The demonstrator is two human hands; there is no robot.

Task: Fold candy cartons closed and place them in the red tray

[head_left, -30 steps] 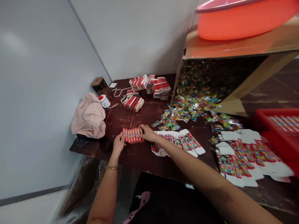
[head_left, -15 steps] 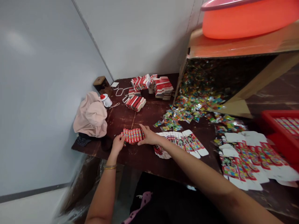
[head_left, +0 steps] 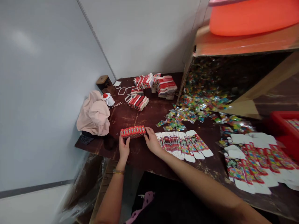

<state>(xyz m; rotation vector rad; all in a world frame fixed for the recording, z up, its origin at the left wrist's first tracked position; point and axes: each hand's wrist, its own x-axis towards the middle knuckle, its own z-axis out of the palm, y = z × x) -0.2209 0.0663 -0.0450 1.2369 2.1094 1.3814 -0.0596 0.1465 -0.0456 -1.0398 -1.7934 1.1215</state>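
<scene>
A row of small red candy boxes point(head_left: 132, 132), pressed side by side, is held between my two hands over the dark table. My left hand point(head_left: 124, 148) grips the row's left end, thumb in front. Around the right end curl the fingers of my right hand point(head_left: 152, 140). Just right of that hand, a fanned row of flat printed cartons point(head_left: 173, 144) lies partly behind my forearm. Small clear bags of colourful candy point(head_left: 174, 119) are scattered beyond it.
A cardboard box point(head_left: 195, 67) on its side spills candy bags, with an orange basin point(head_left: 252, 18) on top. More flat cartons point(head_left: 254, 161) and a red crate point(head_left: 286, 130) are at right. Bundled cartons point(head_left: 139, 102), a white pot point(head_left: 108, 100) and pink cloth point(head_left: 93, 115) lie farther back.
The row of boxes has been tipped, so another face of it shows upward. My left hand has shifted beneath its left end, and the view has swung slightly left.
</scene>
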